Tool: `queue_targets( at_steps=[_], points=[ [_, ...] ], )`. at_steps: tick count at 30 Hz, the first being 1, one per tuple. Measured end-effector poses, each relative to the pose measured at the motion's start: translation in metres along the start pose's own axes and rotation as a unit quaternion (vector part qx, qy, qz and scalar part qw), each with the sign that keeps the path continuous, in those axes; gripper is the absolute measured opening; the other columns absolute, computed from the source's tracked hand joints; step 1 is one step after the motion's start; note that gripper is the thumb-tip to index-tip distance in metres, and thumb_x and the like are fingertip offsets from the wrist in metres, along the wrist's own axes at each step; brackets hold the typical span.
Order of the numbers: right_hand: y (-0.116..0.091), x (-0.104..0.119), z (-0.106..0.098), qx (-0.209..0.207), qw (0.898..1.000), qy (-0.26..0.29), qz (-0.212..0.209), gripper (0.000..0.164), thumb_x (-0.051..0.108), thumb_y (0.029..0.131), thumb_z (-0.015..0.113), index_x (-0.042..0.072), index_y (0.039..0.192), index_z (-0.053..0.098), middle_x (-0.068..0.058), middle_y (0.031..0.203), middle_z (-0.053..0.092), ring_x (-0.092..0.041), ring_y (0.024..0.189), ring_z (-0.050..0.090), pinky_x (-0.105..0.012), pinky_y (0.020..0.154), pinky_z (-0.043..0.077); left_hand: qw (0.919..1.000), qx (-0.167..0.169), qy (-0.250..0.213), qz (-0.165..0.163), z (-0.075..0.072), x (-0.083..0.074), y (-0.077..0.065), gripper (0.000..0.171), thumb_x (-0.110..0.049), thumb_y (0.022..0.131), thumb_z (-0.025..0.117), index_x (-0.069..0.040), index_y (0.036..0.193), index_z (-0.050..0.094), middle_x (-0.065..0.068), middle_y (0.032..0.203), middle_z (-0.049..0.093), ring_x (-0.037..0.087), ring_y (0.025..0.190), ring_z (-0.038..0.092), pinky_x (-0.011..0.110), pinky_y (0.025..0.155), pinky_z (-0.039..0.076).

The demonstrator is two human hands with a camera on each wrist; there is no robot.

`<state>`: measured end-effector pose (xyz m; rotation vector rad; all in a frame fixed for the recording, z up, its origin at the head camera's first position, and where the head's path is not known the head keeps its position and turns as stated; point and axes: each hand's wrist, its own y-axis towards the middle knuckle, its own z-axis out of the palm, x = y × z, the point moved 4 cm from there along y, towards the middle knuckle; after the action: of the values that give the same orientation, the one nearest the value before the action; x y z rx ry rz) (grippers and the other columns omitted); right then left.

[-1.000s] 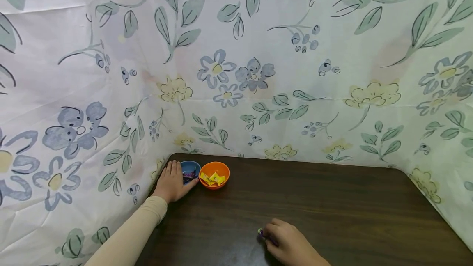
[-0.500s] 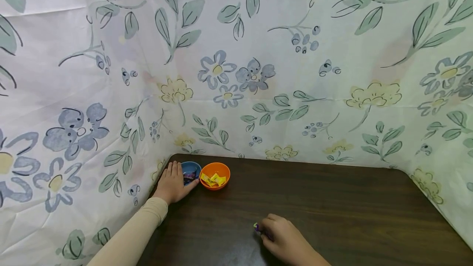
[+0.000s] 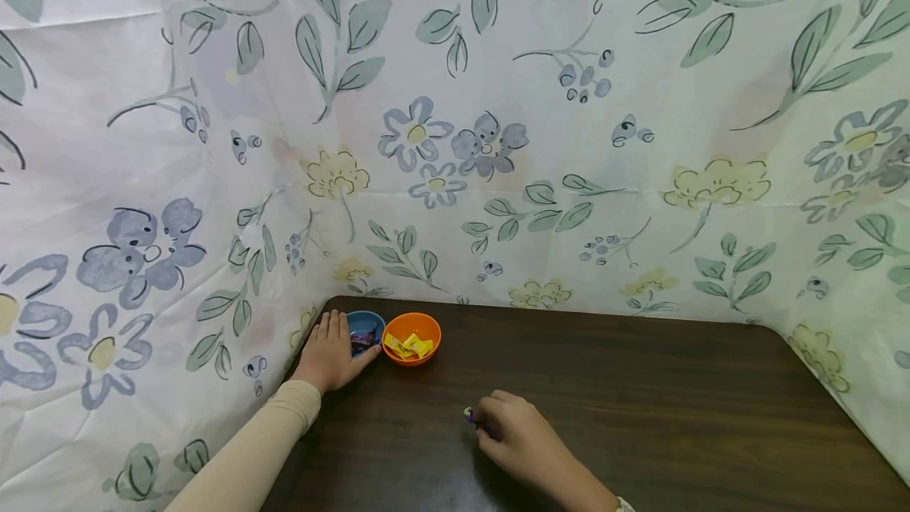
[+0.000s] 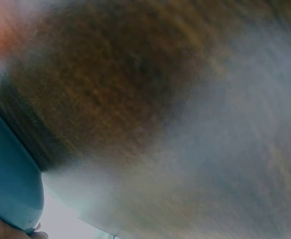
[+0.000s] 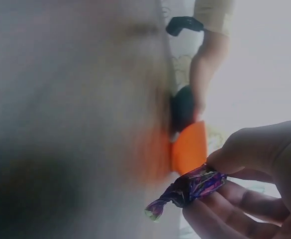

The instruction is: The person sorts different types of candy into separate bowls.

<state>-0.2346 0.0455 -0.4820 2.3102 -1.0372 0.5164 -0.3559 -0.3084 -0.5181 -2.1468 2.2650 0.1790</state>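
Note:
My right hand [image 3: 522, 433] pinches a purple wrapped candy [image 5: 197, 186] between thumb and fingers, above the middle front of the table. In the right wrist view the candy's twisted wrapper end sticks out past the fingertips. My left hand [image 3: 330, 355] lies with straight fingers against the blue bowl [image 3: 371, 317] at the far left corner, covering part of it. Dark purple wrapped candies [image 3: 362, 340] lie in that bowl. Touching it on the right, or nearly so, is an orange bowl [image 3: 431, 344] holding several yellow wrapped candies [image 3: 411, 346].
The dark wooden table [image 3: 640, 393] reaches from the bowls to the right side. A white floral cloth [image 3: 540, 141] hangs behind it and along both sides. A dark strap-like piece [image 5: 184, 24] shows at the left wrist in the right wrist view.
My right hand has moved left and away from me with the purple candy, toward the bowls. The left hand stays at the blue bowl.

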Motion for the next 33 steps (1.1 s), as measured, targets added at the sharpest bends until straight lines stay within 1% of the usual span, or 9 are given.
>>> queue_targets(
  at_steps=[3, 9, 14, 25, 33],
  points=[
    [0.012, 0.005, 0.002, 0.0, 1.0, 0.013, 0.003, 0.013, 0.002, 0.089, 0.08, 0.011, 0.096, 0.075, 0.006, 0.087, 0.064, 0.003, 0.07, 0.049, -0.015, 0.06, 0.047, 1.0, 0.001, 0.0, 0.001, -0.001, 0.001, -0.001, 0.118, -0.081, 0.098, 0.045, 0.019, 0.159, 0.027, 0.041, 0.166, 0.026, 0.058, 0.156, 0.026, 0.065, 0.13, 0.023],
    [0.033, 0.012, 0.005, 0.003, 1.0, 0.026, 0.012, 0.014, 0.004, 0.09, 0.08, 0.014, 0.094, 0.072, 0.005, 0.086, 0.064, -0.001, 0.073, 0.054, -0.017, 0.063, 0.049, 1.0, -0.001, 0.004, 0.0, 0.002, 0.002, -0.001, 0.118, -0.082, 0.097, 0.043, 0.018, 0.158, 0.029, 0.041, 0.166, 0.027, 0.058, 0.156, 0.027, 0.065, 0.13, 0.023],
    [0.046, 0.014, 0.007, -0.007, 1.0, 0.022, 0.018, 0.016, 0.007, 0.089, 0.081, 0.016, 0.088, 0.068, 0.006, 0.083, 0.063, -0.001, 0.072, 0.054, -0.017, 0.064, 0.05, 1.0, 0.002, 0.003, -0.001, 0.002, 0.002, 0.0, 0.119, -0.083, 0.096, 0.042, 0.018, 0.159, 0.028, 0.04, 0.167, 0.026, 0.058, 0.156, 0.026, 0.065, 0.13, 0.023],
    [0.074, 0.021, 0.016, 0.001, 0.999, 0.046, 0.026, 0.021, 0.011, 0.089, 0.082, 0.018, 0.082, 0.065, 0.004, 0.083, 0.063, -0.003, 0.073, 0.057, -0.016, 0.065, 0.052, 1.0, 0.003, -0.003, -0.003, 0.0, 0.001, -0.001, 0.121, -0.084, 0.096, 0.042, 0.018, 0.159, 0.027, 0.04, 0.167, 0.026, 0.058, 0.157, 0.025, 0.064, 0.13, 0.022],
    [0.097, 0.031, 0.021, -0.005, 0.998, 0.063, 0.029, 0.02, 0.014, 0.089, 0.084, 0.019, 0.079, 0.067, 0.005, 0.084, 0.064, -0.004, 0.074, 0.056, -0.017, 0.069, 0.053, 1.0, 0.001, -0.002, -0.004, 0.0, 0.002, 0.0, 0.119, -0.082, 0.097, 0.043, 0.017, 0.159, 0.027, 0.04, 0.167, 0.025, 0.057, 0.157, 0.025, 0.065, 0.13, 0.021]
  ],
)
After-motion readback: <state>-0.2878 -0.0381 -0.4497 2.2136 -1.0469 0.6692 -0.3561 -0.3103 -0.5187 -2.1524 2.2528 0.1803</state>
